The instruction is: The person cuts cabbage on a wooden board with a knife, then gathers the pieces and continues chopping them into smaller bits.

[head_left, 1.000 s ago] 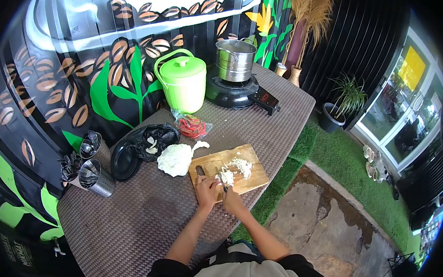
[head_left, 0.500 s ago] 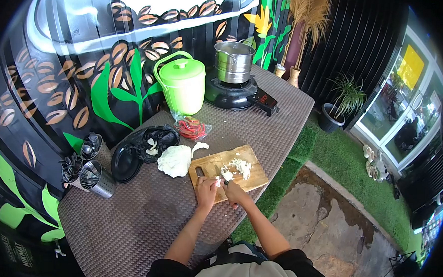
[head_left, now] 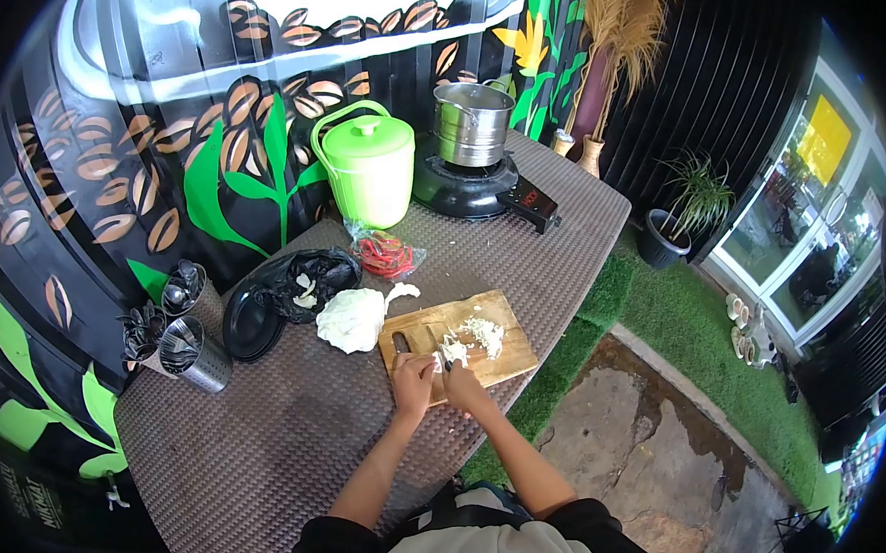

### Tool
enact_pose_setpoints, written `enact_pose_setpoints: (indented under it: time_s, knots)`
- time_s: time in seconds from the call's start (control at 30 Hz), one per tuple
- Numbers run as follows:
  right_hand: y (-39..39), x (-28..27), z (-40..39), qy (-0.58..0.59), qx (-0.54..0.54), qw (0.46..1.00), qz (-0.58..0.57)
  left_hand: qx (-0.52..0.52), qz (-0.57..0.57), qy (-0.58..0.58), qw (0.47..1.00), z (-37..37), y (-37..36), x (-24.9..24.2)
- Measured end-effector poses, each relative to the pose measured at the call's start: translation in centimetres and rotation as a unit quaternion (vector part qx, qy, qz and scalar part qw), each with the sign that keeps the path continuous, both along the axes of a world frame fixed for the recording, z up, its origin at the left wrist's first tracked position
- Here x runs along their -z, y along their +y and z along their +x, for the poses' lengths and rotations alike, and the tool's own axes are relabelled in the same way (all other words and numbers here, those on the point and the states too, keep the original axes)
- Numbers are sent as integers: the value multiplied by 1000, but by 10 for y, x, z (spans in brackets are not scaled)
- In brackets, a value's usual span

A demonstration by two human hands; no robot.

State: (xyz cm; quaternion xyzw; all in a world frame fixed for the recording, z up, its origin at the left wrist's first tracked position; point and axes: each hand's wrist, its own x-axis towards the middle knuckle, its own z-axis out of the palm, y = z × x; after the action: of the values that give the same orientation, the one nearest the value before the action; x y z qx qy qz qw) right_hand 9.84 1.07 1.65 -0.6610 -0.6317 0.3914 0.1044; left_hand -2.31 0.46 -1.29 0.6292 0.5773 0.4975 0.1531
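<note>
A wooden cutting board [head_left: 511, 362] lies near the table's front edge, with a heap of shredded white cabbage [head_left: 483, 335] on it. On the board's left part, my left hand [head_left: 413, 382] holds a small piece of cabbage [head_left: 437, 360] under closed fingers. Beside it my right hand [head_left: 465, 386] is wrapped round the handle of a knife [head_left: 434, 338], whose blade points away from me by the cut cabbage. Just behind the board sits a larger cabbage head [head_left: 351, 321].
Behind the board are a black plastic bag [head_left: 334, 270], a black plate [head_left: 252, 325] and a bag of red chillies [head_left: 386, 254]. A green lidded bucket [head_left: 370, 170] and a steel pot [head_left: 472, 125] on a stove [head_left: 467, 190] stand farther back. Metal cutlery holders [head_left: 199, 357] are at left.
My right hand has shifted slightly left, closer to my left hand, with the knife still in it. The whole view has moved very slightly.
</note>
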Motion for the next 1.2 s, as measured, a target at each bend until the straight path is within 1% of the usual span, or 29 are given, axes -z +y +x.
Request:
enact_pose_setpoints:
  time_s: [0.03, 0.07, 0.13, 0.17, 0.2, 0.23, 0.27, 0.3, 0.4, 0.53, 0.6, 0.63, 0.67, 0.7, 0.73, 0.8, 0.83, 0.9, 1.0, 1.03, 1.1, 1.13, 1.2]
  knots:
    - [-2, -26, 3, 41, 1, 998, -43, -1, -9, -6, 1000, 0, 0, 0]
    - [-11, -39, 3, 41, 1, 998, -43, 0, -9, -6, 1000, 0, 0, 0]
    - [-22, -53, 3, 68, 17, 995, -71, -7, -7, 5, 1000, -1, 1, 2]
    - [-27, -30, 3, 67, 20, 997, -33, -8, -7, 3, 1000, -1, 2, 4]
    - [-34, -5, 0, 65, 19, 997, -33, -4, -5, 1, 1000, -1, 1, 3]
    - [-40, 21, -5, 32, 38, 997, 56, -1, -3, -2, 1000, -1, 0, 3]
    - [-43, 33, -10, 0, 57, 988, 145, -2, -5, -2, 1000, -1, 0, 2]
    - [-50, 6, -16, -21, 75, 995, 60, 1, -4, -11, 1000, -1, 0, 2]
    - [-46, -7, -20, -51, 66, 996, 37, 6, 3, -15, 1000, -1, 1, 2]
    - [-18, 3, -8, -31, 35, 997, 59, 11, 16, 18, 1000, -1, 1, 4]
    - [-6, 9, -2, -33, -28, 996, 72, 7, 15, 23, 1000, 0, 2, 6]
    - [-9, -9, 0, -33, -28, 996, 73, -1, 11, 27, 1000, -1, 1, 7]
    - [-17, -41, 1, 13, 1, 1000, -19, -2, 12, 27, 1000, -1, 1, 5]
    - [-21, -59, 1, 58, 31, 992, -111, -5, 4, 16, 1000, -1, 0, 4]
    - [-25, -51, 2, 57, 31, 992, -111, -6, -5, 5, 1000, 0, -1, 3]
    - [-40, -16, 2, 38, 11, 999, 4, -2, -2, 4, 1000, 0, -1, 3]
    - [-45, 0, 0, 38, 10, 999, 4, 2, 1, 5, 1000, -1, -1, 3]
    - [-48, 30, -7, -51, 28, 989, 134, 2, 5, 4, 1000, -2, 1, 4]
    - [-31, 44, -8, -52, 14, 988, 142, 10, 8, 7, 1000, -2, 1, 7]
    - [-25, 34, -7, -51, 15, 988, 143, 13, 9, 11, 1000, -2, 1, 7]
    - [-11, 6, 0, 14, -5, 999, 49, 14, 5, 15, 1000, -2, 0, 7]
    - [-8, -12, 4, 15, -5, 999, 49, 13, 0, 17, 1000, -3, 0, 7]
    - [-5, -42, 12, 82, -21, 991, -100, 14, 7, 21, 1000, -4, -1, 8]
